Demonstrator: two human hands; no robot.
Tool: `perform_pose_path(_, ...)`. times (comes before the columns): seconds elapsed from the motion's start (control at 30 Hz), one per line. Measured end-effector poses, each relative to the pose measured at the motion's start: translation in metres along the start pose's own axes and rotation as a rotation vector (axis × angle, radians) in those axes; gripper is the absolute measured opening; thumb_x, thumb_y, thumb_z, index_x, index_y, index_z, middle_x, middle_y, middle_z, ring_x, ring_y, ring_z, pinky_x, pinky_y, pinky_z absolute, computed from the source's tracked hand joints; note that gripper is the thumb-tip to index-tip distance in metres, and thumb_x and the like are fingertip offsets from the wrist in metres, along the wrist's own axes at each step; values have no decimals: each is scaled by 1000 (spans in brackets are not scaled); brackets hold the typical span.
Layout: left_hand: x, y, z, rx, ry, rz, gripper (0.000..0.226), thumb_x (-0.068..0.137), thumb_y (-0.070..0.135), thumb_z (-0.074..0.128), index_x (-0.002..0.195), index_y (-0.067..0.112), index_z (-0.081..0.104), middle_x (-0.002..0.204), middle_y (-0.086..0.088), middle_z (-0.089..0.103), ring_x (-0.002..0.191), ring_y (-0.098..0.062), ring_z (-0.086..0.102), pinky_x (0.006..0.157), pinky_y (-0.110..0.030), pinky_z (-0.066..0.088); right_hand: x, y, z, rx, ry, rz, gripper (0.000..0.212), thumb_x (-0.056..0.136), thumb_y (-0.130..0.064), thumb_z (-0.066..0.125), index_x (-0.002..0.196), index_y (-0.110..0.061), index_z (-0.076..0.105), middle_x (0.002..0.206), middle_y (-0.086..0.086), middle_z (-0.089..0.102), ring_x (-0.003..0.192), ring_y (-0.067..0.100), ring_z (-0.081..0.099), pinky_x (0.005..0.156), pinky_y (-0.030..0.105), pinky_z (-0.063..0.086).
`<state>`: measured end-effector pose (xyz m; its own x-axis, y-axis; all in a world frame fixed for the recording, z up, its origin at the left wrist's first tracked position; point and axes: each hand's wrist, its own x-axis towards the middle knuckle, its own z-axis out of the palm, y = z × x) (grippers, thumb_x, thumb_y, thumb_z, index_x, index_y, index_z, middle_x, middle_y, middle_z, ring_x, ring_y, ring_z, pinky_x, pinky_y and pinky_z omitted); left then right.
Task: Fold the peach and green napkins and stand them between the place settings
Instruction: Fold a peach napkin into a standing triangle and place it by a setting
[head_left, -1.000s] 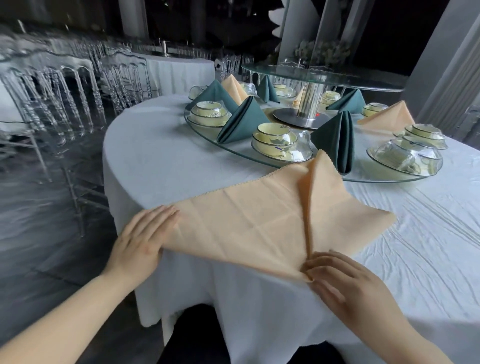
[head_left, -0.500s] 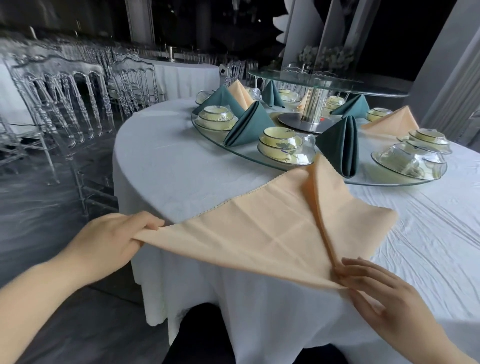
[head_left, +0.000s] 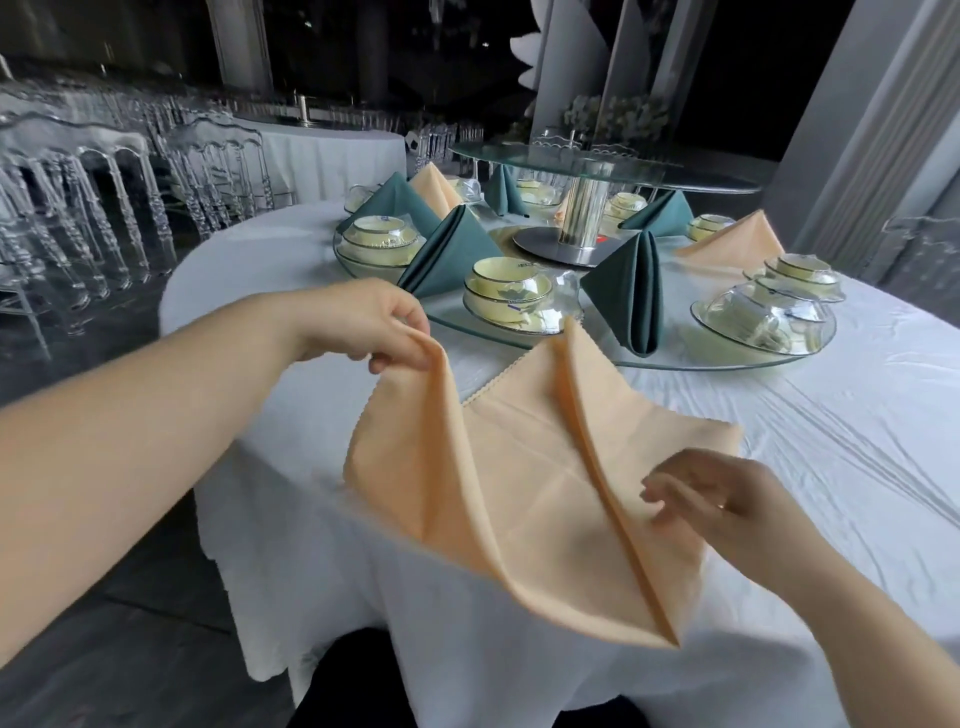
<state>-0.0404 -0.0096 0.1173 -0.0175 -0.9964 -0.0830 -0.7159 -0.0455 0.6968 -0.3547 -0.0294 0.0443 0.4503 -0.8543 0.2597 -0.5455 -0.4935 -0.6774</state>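
Head-cam view, near to far: peach napkin (head_left: 519, 493) lies on white tablecloth (head_left: 831, 467) at the table's near edge, pointed tip toward viewer, right flap already folded in w/ a raised ridge down the centre; right hand (head_left: 711, 499) sits by that ridge, fingers loose and apart, gripping nothing, too blurred to tell if it touches the cloth; left hand (head_left: 363, 325) pinches the napkin's left corner btwn thumb and fingers, now lifted and swung in toward the middle, whereas half a sec ago it held that corner low at the table edge; prob. the left flap is coming over to meet the centre line, so fold is mid-way, standing not yet done; beyond, glass turntable (head_left: 675, 364) carries bowl sets (head_left: 506, 291) w/ green napkins (head_left: 631, 291) and a finished peach napkin (head_left: 732, 241) standing btwn them; clear chairs (head_left: 78, 208) far left.
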Motion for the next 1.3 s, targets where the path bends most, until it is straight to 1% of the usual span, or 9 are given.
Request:
perform_pose_path(0.1,49,14,18,92,10,-35,15,76,20,72,67,20,60,54,6,51,54,-7,44,51,-22,28,32,11,11,-251,18,13,11,87,-22,57,93,-28,64,105,-10,63,98,8,55,73,14,31)
perform_pose_path(0.23,96,26,50,59,45,-45,14,76,12,71,71,15,58,68,2,52,68,-12,49,51,-13,36,47,32,24,-390,-66,-28,38,86,-40,46,117,-21,59,131,-7,51,125,13,44,98,16,27)
perform_pose_path(0.4,137,25,88,-71,278,-77,37,76,11,70,108,16,54,98,0,50,92,-19,51,72,-21,37,47,42,26,-382,-70,-82,37,89,-40,46,121,-25,56,134,-12,45,129,6,34,104,16,20)
perform_pose_path(0.53,145,16,108,-11,372,-95,33,79,17,65,97,27,39,105,-2,59,100,-26,56,83,-30,44,48,45,28,-370,-48,-94,76,64,-62,18,118,-26,58,132,-13,48,126,7,37,98,13,20)
perform_pose_path(0.63,143,15,115,69,404,-60,22,86,37,56,93,26,39,97,3,60,93,-24,56,74,-29,40,49,47,27,-374,-25,-98,74,64,-62,20,117,-27,58,131,-13,49,126,8,38,96,12,20)
perform_pose_path(0.83,144,15,118,212,388,-20,24,86,29,56,107,19,50,112,2,59,108,-24,53,84,-30,39,49,45,27,-374,-45,-105,80,61,-63,16,117,-25,57,131,-12,49,125,7,37,95,11,18)
perform_pose_path(1.0,117,26,112,467,395,94,36,89,31,55,124,21,51,135,3,47,126,-21,38,101,-29,24,48,44,26,-377,-69,-109,55,73,-48,36,118,-23,57,132,-10,49,127,10,37,102,18,21)
perform_pose_path(1.17,32,41,149,435,241,561,48,83,36,34,99,10,71,103,-4,70,100,-16,60,87,-28,31,47,43,26,-408,-70,-107,47,85,-49,42,118,-20,56,133,-7,49,128,11,38,104,20,21)
perform_pose_path(1.3,-6,40,188,639,140,507,58,88,43,23,112,11,65,115,-3,66,107,-15,62,95,-26,29,44,39,28,-403,21,-92,66,72,-50,23,113,-15,61,130,1,54,125,18,45,102,23,24)
